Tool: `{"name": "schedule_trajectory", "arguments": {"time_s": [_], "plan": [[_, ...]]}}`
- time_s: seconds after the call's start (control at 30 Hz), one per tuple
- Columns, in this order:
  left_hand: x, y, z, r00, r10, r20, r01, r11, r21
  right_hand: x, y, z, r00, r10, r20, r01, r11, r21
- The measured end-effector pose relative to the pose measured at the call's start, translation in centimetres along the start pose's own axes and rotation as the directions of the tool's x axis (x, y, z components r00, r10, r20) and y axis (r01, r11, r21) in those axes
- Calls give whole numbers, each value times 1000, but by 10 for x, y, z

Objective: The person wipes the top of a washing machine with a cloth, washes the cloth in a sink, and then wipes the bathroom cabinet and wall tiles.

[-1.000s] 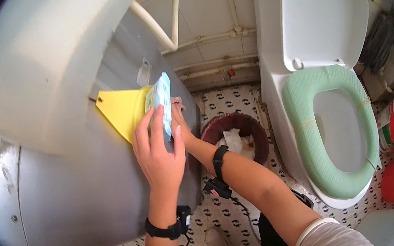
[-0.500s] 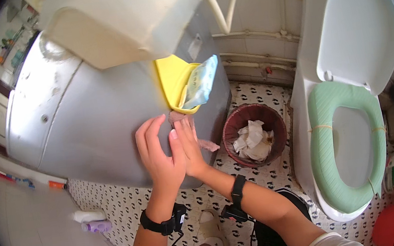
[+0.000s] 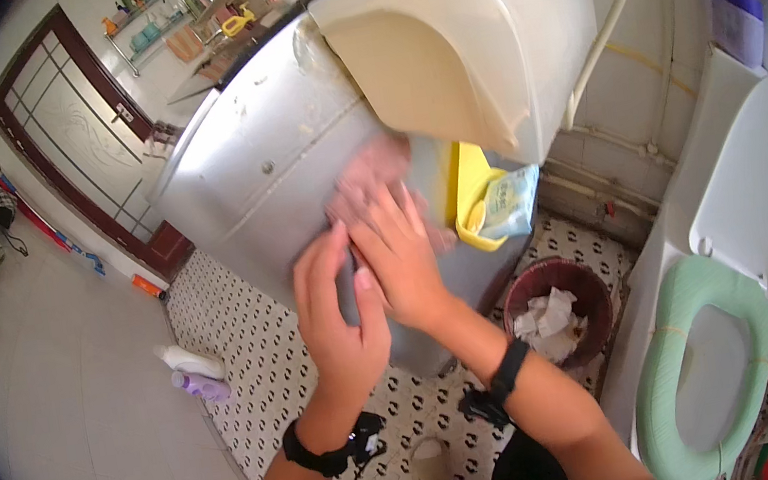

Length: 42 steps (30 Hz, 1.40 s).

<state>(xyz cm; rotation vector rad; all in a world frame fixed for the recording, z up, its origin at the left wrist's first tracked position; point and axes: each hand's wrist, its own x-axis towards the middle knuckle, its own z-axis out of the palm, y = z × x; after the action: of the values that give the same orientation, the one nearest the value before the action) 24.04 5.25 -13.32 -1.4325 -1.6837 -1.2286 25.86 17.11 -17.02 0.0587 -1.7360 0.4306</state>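
Note:
A crumpled pink cloth (image 3: 374,168) lies against the grey panel (image 3: 249,224), its lower part covered by my right hand (image 3: 399,262). The right fingers are stretched out and press the cloth to the panel. Just left of it, my left hand (image 3: 340,310) has its fingers bent, the thumb apart from them and nothing visible in between. The left fingertips come close to the cloth's lower edge; whether they touch is hard to tell. Right of the cloth, a yellow holder (image 3: 467,184) is fixed to the panel, with a light blue soft packet (image 3: 508,201) in it.
A cream rounded basin-like part (image 3: 474,41) juts out above my hands. At the right stand a dark red bin (image 3: 600,308) with crumpled paper and a toilet with a green seat cover (image 3: 665,318). White and purple bottles (image 3: 194,370) lie along the left wall.
The view has swung left and up, showing more of the panel and a door. My right hand and the cloth have moved left, away from the yellow holder; the left hand stays beside them.

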Motion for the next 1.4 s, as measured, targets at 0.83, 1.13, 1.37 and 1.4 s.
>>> {"name": "schedule_trajectory", "arguments": {"time_s": [0.83, 1.13, 1.37, 1.4], "plan": [[34, 70, -78, 450, -810, 376, 878, 323, -354, 58, -150, -73, 460, 821, 339, -875, 485, 14], [124, 93, -219, 406, -863, 301, 903, 328, -276, 183, -232, -49, 480, 713, 511, -869, 466, 165], [163, -3, -296, 324, -916, 238, 888, 208, -410, 290, -248, 70, 380, 685, 622, -924, 248, 291], [172, -19, -300, 296, -923, 247, 859, 144, -491, 298, -242, 88, 381, 700, 604, -920, 220, 325]]}}
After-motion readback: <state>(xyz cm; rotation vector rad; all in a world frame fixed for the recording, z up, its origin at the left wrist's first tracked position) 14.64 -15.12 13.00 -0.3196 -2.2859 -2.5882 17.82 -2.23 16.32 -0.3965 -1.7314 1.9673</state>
